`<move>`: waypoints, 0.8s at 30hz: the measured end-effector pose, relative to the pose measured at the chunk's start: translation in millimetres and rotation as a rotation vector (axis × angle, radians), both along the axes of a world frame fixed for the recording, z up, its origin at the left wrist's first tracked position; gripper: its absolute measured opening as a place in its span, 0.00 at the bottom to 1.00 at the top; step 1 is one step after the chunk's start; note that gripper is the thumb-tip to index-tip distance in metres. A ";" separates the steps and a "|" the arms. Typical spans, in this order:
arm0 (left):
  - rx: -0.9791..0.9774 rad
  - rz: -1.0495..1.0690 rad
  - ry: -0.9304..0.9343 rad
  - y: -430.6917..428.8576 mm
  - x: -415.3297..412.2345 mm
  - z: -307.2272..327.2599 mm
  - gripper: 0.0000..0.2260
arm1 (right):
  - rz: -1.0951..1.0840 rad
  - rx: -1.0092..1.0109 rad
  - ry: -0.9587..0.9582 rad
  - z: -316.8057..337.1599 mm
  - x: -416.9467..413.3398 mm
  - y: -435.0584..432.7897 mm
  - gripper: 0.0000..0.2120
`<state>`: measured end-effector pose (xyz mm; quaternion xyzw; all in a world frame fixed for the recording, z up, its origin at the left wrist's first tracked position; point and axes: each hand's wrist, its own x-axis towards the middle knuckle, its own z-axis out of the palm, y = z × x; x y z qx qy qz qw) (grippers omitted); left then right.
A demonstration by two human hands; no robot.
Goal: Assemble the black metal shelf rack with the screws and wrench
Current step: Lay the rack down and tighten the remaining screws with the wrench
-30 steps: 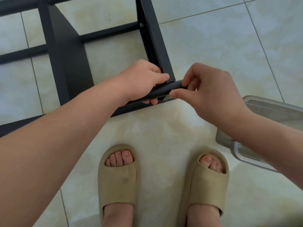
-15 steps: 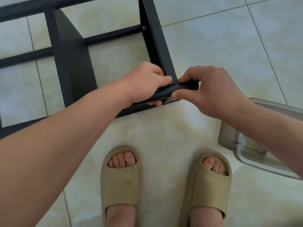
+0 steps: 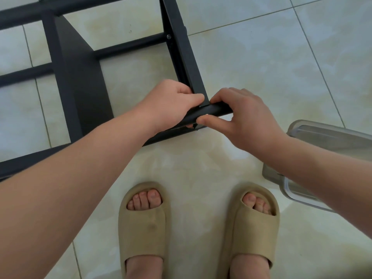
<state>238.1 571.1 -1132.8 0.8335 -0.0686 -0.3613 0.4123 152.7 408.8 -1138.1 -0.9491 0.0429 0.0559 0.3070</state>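
Black bar (image 3: 213, 112) gripped: L hand (image 3: 171, 103), R hand (image 3: 243, 119).

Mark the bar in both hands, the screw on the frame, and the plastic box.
bar (image 3: 214, 110): head view, bare top face.
screw (image 3: 168, 36): head view, its head, at the crossbar joint.
box (image 3: 326, 135): head view, lid near the far rim.

Beige slippers (image 3: 144, 234) on pale floor tiles (image 3: 261, 57), clear plastic container (image 3: 326, 137) nearby.

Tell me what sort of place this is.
Probably a room in a home: pale glossy floor tiles, slide sandals on the feet, and a black metal shelf rack on the floor.
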 end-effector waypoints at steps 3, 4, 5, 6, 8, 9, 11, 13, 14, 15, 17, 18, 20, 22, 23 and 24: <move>0.090 0.127 -0.184 -7.6 -3.2 -3.6 0.12 | 0.059 -0.012 0.003 -0.1 -5.3 -5.2 0.28; 0.108 0.164 -0.269 -9.0 -5.1 -2.7 0.12 | 0.067 -0.008 -0.005 0.9 -8.8 -9.3 0.29; 0.115 0.175 -0.383 -9.6 -6.9 -1.9 0.12 | 0.073 -0.011 -0.019 2.1 -13.0 -14.7 0.29; 0.106 0.161 -0.515 -10.4 -9.0 -1.2 0.13 | 0.084 -0.028 -0.038 3.7 -17.5 -21.4 0.29; 0.041 0.087 -0.759 -15.2 -15.5 3.4 0.13 | 0.115 -0.092 -0.081 6.4 -27.5 -38.9 0.27; -0.008 0.034 -0.832 -19.9 -20.6 6.5 0.13 | 0.124 -0.129 -0.103 7.3 -32.9 -49.0 0.26; -0.096 -0.114 -0.897 -32.6 -35.2 10.8 0.10 | 0.112 -0.184 -0.138 8.4 -45.2 -69.8 0.24; -0.146 -0.310 -0.896 -46.3 -55.1 10.3 0.08 | 0.076 -0.214 -0.168 7.9 -59.3 -89.1 0.22; -0.156 -0.413 -0.877 -51.7 -64.5 8.4 0.08 | 0.057 -0.226 -0.179 6.8 -66.1 -96.9 0.21; -0.161 -0.508 -0.854 -58.8 -74.2 5.6 0.09 | 0.036 -0.238 -0.186 6.6 -74.3 -106.3 0.20; -0.160 -0.681 -0.837 -73.4 -92.6 -0.8 0.12 | -0.014 -0.253 -0.176 6.8 -90.7 -124.1 0.16; -0.149 -0.767 -0.842 -81.2 -101.5 -3.8 0.14 | -0.051 -0.243 -0.153 7.6 -99.0 -132.2 0.13; -0.097 -0.938 -0.854 -96.2 -117.4 -9.7 0.18 | -0.127 -0.223 -0.095 9.0 -114.9 -146.9 0.05; -0.030 -1.067 -0.849 -108.3 -129.1 -16.2 0.20 | -0.194 -0.233 -0.011 7.4 -128.7 -159.9 0.03; 0.003 -1.113 -0.845 -112.4 -132.7 -19.9 0.21 | -0.229 -0.232 0.050 4.7 -134.3 -165.3 0.04; 0.035 -1.149 -0.853 -115.1 -134.6 -23.1 0.21 | -0.266 -0.231 0.121 0.9 -138.8 -169.3 0.04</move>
